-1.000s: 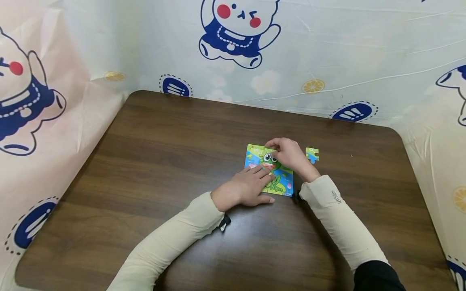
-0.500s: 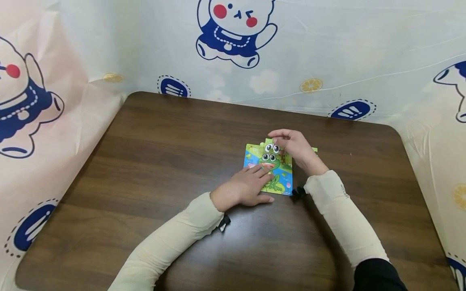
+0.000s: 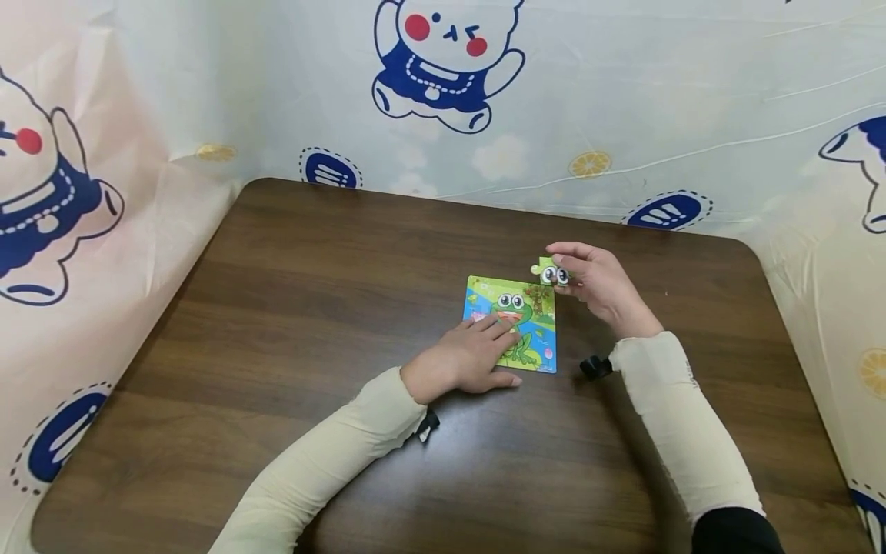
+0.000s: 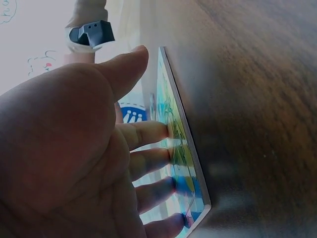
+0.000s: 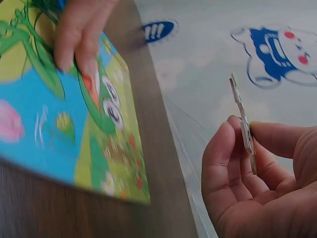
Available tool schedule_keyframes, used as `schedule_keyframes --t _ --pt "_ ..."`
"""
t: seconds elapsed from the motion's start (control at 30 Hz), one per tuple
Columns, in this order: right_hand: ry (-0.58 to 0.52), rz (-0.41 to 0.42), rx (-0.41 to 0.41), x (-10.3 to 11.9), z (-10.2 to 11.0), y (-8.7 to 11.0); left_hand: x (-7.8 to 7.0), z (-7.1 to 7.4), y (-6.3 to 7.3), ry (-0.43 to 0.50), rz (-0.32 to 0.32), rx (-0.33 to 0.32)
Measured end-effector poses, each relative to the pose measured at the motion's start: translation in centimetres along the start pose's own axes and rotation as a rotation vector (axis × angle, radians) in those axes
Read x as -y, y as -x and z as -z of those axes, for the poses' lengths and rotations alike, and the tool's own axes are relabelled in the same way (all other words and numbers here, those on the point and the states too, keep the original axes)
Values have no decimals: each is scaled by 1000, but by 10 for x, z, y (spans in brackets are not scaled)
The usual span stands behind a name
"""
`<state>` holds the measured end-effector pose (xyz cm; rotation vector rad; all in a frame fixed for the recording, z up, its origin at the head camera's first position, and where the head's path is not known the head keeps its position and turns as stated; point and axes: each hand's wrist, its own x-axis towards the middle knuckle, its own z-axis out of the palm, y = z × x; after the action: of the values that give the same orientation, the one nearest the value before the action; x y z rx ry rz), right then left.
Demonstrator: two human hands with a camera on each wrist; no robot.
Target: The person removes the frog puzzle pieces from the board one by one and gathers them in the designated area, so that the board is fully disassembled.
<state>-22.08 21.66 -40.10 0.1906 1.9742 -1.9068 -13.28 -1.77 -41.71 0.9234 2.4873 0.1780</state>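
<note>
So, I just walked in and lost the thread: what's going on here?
A person has a frog board on the table. Their left grip rests on it. Their right grip pinches a puzzle piece printed with two eyes, held up near the board's far right corner, apart from it.

Via remote feed I note: tabletop (image 3: 277,323) wood-grain, smooth, semi-gloss. Frog board (image 3: 538,327) w/ printed face, glossy, reflective. Puzzle pc. (image 3: 550,273) card-like, printed. Sleeves (image 3: 325,454) matt cloth, creased. Backdrop (image 3: 595,85) plastic-type sheet, smooth, sl. wrinkled.
</note>
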Motion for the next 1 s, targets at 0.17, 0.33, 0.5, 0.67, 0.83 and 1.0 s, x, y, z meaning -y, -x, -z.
schedule_keyframes --t 0.17,0.33,0.5,0.67,0.83,1.0 --pt "-65 -17 -37 -3 29 11 0 -1 1 -5 3 2" --pt "-79 -30 -99 -8 58 23 0 -3 1 -5 3 -2" --pt "-161 -15 -145 -12 83 33 0 -3 1 -15 5 -8" --pt "-265 17 -191 -16 105 45 -1 -2 1 -22 1 -8" --pt "-304 30 -205 -19 122 53 -1 -2 1 -25 0 -11" --pt "-338 6 -153 -21 133 56 -1 -2 1 -26 0 -13"
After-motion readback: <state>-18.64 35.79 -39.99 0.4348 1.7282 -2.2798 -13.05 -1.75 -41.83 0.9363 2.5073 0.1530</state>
